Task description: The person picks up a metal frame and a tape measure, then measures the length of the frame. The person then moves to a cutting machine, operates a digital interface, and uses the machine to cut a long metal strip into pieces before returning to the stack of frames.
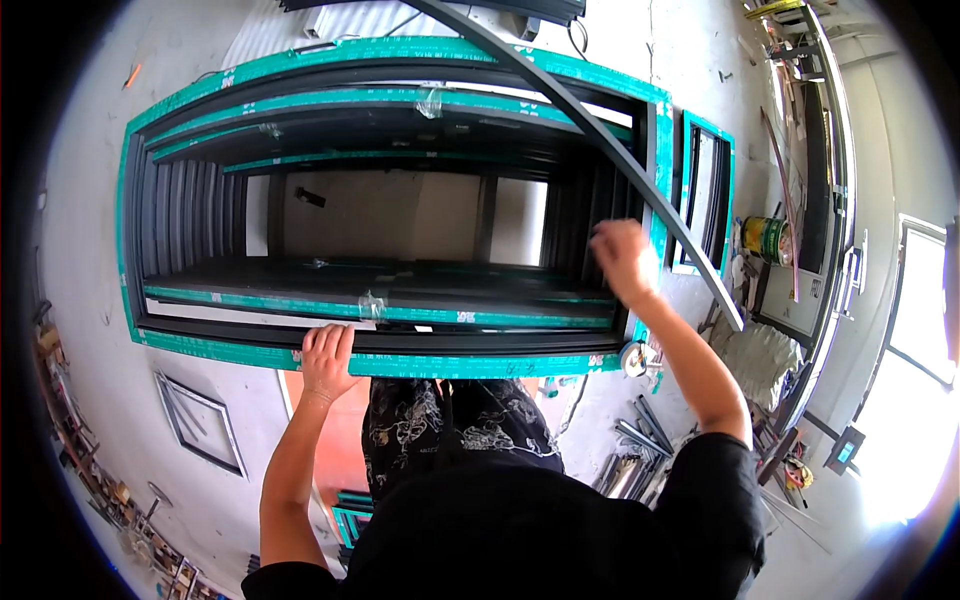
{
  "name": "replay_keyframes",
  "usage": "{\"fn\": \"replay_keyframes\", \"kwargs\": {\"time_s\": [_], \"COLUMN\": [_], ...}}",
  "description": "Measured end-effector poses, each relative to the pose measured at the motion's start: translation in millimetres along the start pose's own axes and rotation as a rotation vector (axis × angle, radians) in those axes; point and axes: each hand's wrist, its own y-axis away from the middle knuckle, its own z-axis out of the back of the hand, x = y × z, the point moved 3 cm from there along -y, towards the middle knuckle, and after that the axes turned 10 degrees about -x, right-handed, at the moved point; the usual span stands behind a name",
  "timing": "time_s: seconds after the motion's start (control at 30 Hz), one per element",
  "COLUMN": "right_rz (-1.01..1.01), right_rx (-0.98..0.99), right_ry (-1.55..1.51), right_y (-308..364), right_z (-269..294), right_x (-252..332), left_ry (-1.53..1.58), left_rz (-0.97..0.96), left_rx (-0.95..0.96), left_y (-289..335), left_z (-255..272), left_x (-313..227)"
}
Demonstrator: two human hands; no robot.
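Observation:
In front of me lies a stack of large dark window frames (400, 362) with green protective film along their edges. My left hand (328, 360) is hooked over the near rail of the top frame, its fingers bent around the inner edge. At the right end, my right hand (626, 262) hovers by the inner side of the frame; its fingers are curled and smeared by motion, so whether anything is in them cannot be made out. A long dark bar (640, 180) crosses the far right corner diagonally. At the near right corner sits a white tape roll (636, 358).
A smaller green-edged frame (708, 190) stands right of the stack. Beyond it are a yellow-green bucket (766, 240) and a white sack (762, 362). Cut metal profiles (640, 435) lie on the floor near right. Another small frame (200, 425) lies at left.

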Motion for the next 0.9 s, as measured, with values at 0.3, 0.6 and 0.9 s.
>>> {"fn": "replay_keyframes", "kwargs": {"time_s": [0.3, 0.6, 0.9], "right_rz": [-0.245, 0.113, 0.534], "right_rx": [-0.139, -0.307, -0.235], "right_ry": [0.402, 0.225, 0.08], "right_y": [-34, -40, -116], "right_z": [26, 32, -45], "right_x": [-104, 50, 202], "left_ry": [0.188, 1.18, 2.038], "left_rz": [0.097, 0.783, 1.14], "left_rx": [0.287, -0.014, -0.498], "left_y": [-38, -191, -262], "left_z": [31, -51, -11], "left_x": [-5, 15, 124]}}
